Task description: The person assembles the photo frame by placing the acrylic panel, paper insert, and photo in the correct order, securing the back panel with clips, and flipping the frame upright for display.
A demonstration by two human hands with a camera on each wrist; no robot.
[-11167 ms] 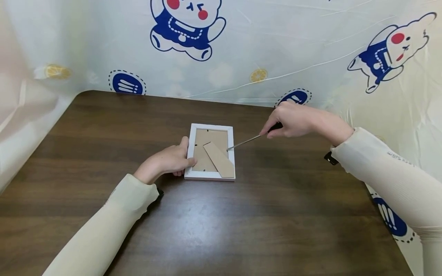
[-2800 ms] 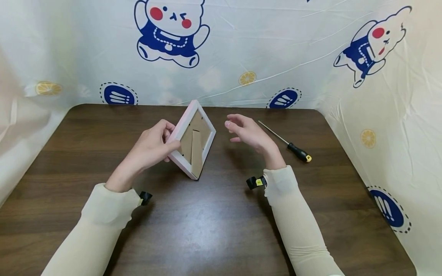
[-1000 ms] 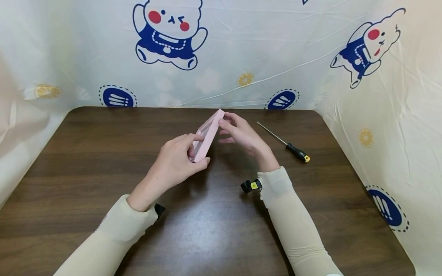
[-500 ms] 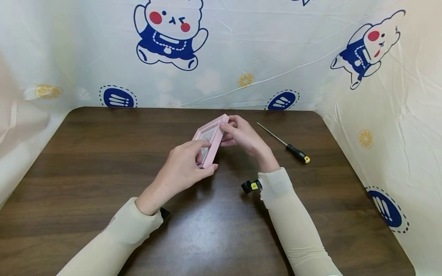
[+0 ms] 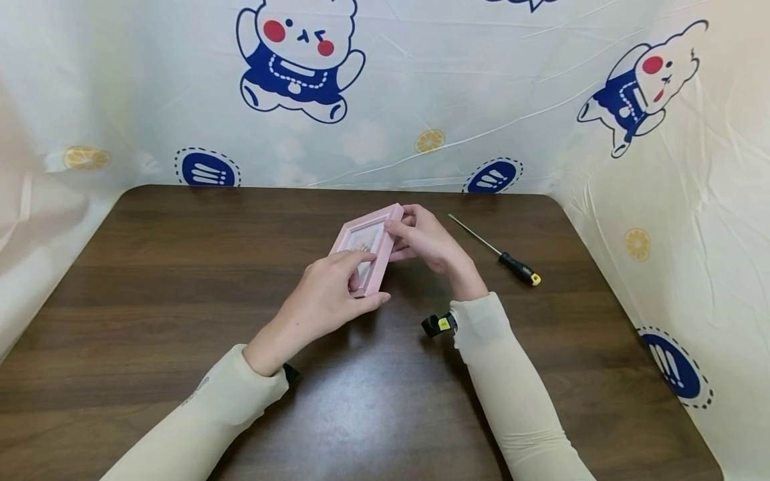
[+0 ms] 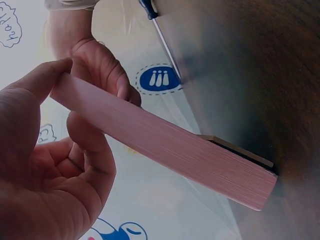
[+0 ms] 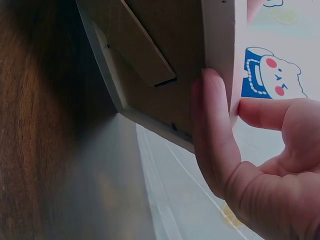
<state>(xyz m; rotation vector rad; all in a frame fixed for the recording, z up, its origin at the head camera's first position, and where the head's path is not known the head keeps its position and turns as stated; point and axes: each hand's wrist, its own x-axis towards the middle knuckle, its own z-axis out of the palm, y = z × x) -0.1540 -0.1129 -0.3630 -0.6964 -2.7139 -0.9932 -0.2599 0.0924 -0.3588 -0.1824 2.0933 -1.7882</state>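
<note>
Both hands hold a small pink picture frame (image 5: 381, 257), tilted with its glazed front facing up toward the head camera. My left hand (image 5: 319, 294) grips the near end, its fingers over the front and its thumb along the near edge. At the far right corner, my right hand (image 5: 428, 240) pinches the rim, thumb in front and fingers behind. A pale picture (image 5: 365, 239) shows inside, partly covered by the left fingers. In the right wrist view the brown backing board (image 7: 170, 25) carries a stand leg (image 7: 145, 50) and small dark tabs. The left wrist view shows the frame's pink side edge-on.
A screwdriver (image 5: 519, 268) with a black and yellow handle lies on the dark wooden table (image 5: 180, 280), right of the right hand. A printed cloth (image 5: 391, 87) hangs behind the table and along its sides.
Earlier the right hand held the screwdriver at the frame's back; it now lies on the table. The frame has been lifted and turned round, its front tipping further into view over the last second.
</note>
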